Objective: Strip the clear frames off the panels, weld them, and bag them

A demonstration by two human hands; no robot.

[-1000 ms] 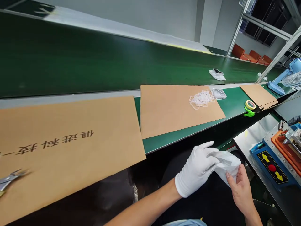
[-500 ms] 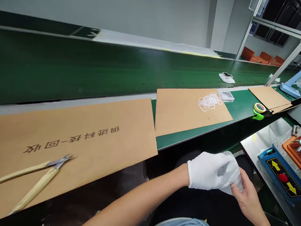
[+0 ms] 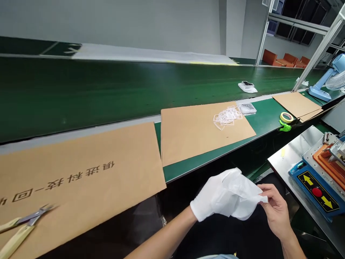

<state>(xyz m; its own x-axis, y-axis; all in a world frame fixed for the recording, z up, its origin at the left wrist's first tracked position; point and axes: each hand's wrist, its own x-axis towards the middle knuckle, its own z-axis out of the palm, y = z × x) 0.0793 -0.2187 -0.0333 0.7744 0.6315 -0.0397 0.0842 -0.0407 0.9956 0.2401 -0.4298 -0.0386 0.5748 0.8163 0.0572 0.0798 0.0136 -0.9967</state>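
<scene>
My left hand [image 3: 212, 198] wears a white glove and is wrapped in part by a thin white sheet or bag [image 3: 242, 198]; its fingers are hidden under the material. Bare, my right hand [image 3: 275, 208] pinches the right edge of that white material between thumb and fingers. Both hands are above my lap, below the bench's front edge. Whether anything lies inside the white material cannot be seen.
Cardboard sheets [image 3: 199, 133] lie on the green bench, one with white frames [image 3: 228, 117] on it. Scissors [image 3: 29, 223] rest at the lower left. Tape [image 3: 286, 117] and a blue fan [image 3: 323, 79] are to the right, above a blue machine [image 3: 315, 190] with a red button.
The view has turned to the right. The white material now spreads more broadly over my gloved left hand, and my right hand has moved to a pulled-out corner of it.
</scene>
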